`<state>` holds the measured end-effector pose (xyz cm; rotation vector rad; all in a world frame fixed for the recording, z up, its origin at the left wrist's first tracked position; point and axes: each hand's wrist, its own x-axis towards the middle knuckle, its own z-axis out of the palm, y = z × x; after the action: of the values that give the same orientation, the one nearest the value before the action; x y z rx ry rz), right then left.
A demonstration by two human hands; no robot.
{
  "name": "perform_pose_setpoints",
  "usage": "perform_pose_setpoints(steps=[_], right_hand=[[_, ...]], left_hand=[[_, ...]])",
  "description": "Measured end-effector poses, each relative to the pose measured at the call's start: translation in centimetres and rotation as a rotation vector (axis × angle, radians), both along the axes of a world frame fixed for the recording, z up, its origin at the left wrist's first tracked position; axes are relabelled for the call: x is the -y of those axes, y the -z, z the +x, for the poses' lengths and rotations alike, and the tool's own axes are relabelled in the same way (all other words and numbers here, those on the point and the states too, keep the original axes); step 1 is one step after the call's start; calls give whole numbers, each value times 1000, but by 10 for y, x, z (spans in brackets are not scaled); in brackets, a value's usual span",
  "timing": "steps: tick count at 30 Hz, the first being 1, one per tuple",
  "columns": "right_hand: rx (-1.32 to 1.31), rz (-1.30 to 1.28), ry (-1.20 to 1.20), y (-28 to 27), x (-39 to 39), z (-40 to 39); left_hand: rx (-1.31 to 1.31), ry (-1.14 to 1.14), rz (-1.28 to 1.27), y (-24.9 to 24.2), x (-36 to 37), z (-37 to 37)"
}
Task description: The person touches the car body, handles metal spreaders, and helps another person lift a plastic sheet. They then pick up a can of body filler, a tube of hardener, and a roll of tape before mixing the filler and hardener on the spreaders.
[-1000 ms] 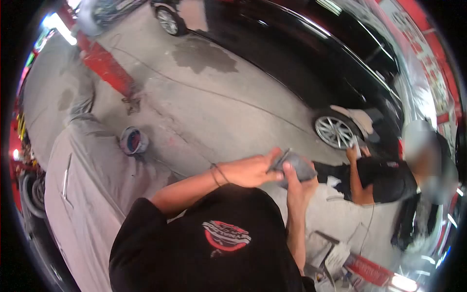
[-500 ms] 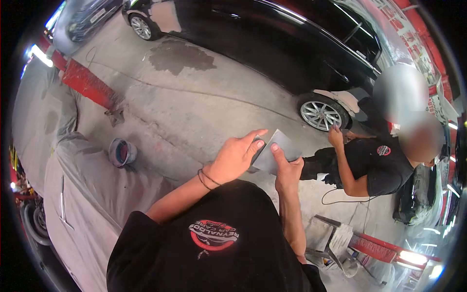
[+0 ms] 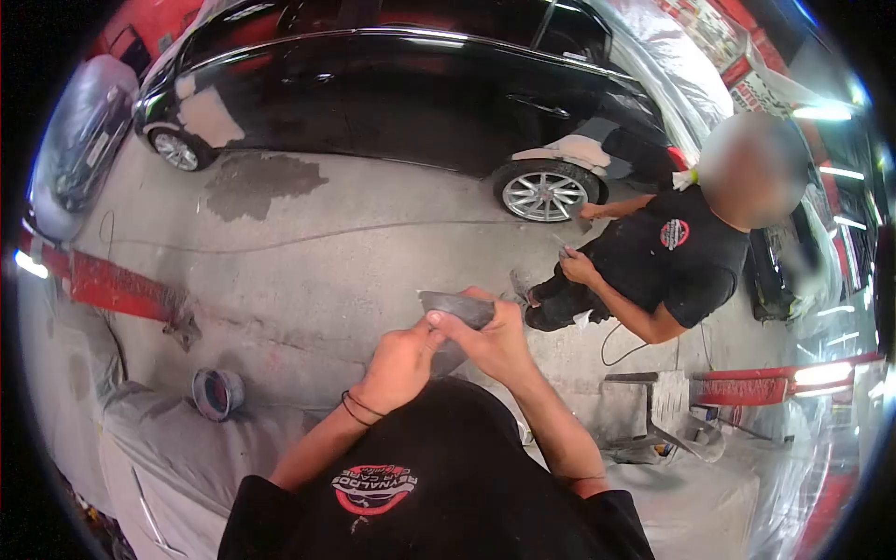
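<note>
A grey sheet that looks like sandpaper is held in front of my chest, bent over, its dark face upward. My right hand grips it, thumb pressed on top and fingers curled at its far edge. On the other side my left hand, with dark bands at the wrist, has its fingers closed at the sheet's near left edge. Another grey part of the sheet shows between the two hands. The left fingertips are partly hidden.
A black car with pale filler patches stands ahead. A co-worker is by its wheel, holding a small piece. A bucket, a red lift arm, a covered surface and a stool surround me; a hose crosses the floor.
The sheet has gone from flat and tilted to bent over, and my hands have come closer together. My view has shifted, and the co-worker's hands have separated.
</note>
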<state>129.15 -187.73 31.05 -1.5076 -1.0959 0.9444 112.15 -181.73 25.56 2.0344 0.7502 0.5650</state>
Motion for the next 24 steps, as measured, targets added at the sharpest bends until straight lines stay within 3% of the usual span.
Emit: perform_pose_setpoints(steps=[3, 6, 9, 12, 15, 18, 21, 24], right_hand=[[-218, 41, 179, 33, -3, -12], [-421, -46, 263, 63, 9, -30], [-476, -124, 169, 68, 19, -31], [-555, -117, 89, 58, 19, -31], [-685, -99, 4, 49, 15, -38], [-652, -18, -147, 45, 14, -50], [-803, -73, -127, 42, 20, -45], [-958, -42, 45, 42, 33, -31]], left_hand=[[81, -96, -292, -1, -2, -3], [567, -93, -1410, 23, -3, -33], [727, -18, -1747, 54, 7, -60], [662, 8, -1474, 70, 18, -69], [528, -78, -1305, 46, 27, -59], [358, -89, -1246, 41, 21, -56], [449, -57, -1258, 54, 22, -65], [525, -22, -1160, 97, 22, -80]])
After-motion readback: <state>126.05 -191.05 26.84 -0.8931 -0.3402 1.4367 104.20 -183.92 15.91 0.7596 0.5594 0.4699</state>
